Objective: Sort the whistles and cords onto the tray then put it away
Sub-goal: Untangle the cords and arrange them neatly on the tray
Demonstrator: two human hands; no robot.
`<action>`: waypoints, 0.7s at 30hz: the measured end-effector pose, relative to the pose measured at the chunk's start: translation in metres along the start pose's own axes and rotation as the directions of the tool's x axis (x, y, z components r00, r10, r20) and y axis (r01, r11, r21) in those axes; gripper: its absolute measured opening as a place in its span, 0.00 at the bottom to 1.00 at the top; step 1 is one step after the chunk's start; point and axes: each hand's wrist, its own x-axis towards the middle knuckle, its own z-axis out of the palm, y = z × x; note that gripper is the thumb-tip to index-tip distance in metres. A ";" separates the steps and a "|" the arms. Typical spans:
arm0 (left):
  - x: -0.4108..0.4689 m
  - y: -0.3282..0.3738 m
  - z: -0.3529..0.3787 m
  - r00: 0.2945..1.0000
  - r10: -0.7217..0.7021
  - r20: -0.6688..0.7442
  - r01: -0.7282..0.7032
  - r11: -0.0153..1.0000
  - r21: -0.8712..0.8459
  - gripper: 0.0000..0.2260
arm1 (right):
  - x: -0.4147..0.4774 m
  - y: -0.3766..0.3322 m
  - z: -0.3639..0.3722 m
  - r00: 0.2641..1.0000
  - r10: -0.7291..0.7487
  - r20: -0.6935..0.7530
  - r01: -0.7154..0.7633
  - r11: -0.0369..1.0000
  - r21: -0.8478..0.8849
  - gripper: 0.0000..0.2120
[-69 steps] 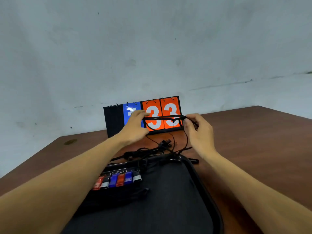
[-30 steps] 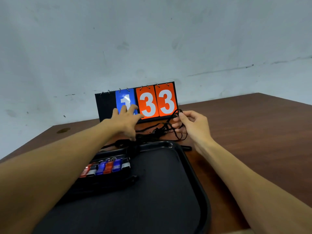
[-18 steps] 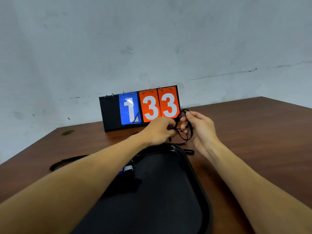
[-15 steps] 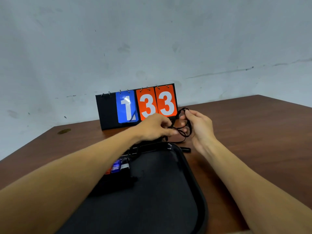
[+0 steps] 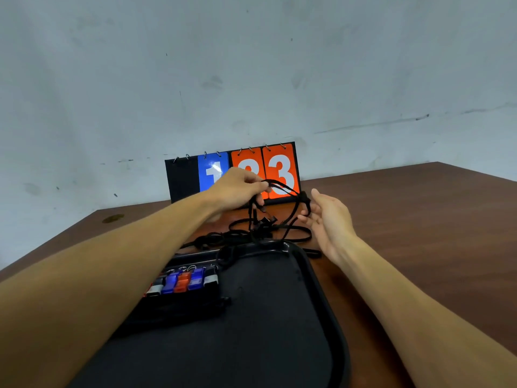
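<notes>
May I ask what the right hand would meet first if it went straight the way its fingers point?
Probably the black cord loop that the left hand holds up, at the right hand's fingertips; the scoreboard stands behind.

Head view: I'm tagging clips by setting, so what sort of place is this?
Likely a sports-kit storeroom or a staged desk, not a court: a flip scoreboard stands on a wooden table against a bare scuffed wall, with whistles on a black tray and loose cords.
</notes>
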 end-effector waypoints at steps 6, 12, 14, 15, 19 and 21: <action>0.006 -0.011 -0.010 0.976 -0.011 -0.216 -0.001 0.998 -0.059 0.10 | 0.003 0.006 -0.003 0.998 -0.064 -0.006 0.059 0.950 -0.306 0.13; 0.001 -0.020 -0.021 0.975 -0.114 -0.191 0.092 0.988 -0.125 0.10 | -0.005 0.018 -0.002 0.921 -0.299 0.250 0.337 0.289 -0.896 0.18; -0.002 -0.020 -0.020 0.981 -0.131 -0.144 0.103 0.977 -0.187 0.11 | -0.010 0.016 0.003 0.829 -0.417 0.373 0.481 0.189 -0.856 0.13; -0.003 -0.019 -0.019 0.984 -0.132 -0.117 0.104 0.969 -0.225 0.11 | -0.013 0.015 0.006 0.793 -0.434 0.428 0.547 0.198 -0.813 0.11; -0.011 -0.012 -0.010 0.991 -0.132 -0.012 0.117 0.917 -0.380 0.12 | -0.023 0.017 0.012 0.729 -0.327 0.601 0.668 0.150 -0.729 0.15; -0.013 -0.010 -0.004 0.990 -0.133 0.039 0.137 0.892 -0.431 0.13 | -0.023 0.019 0.013 0.726 -0.319 0.609 0.673 0.148 -0.725 0.20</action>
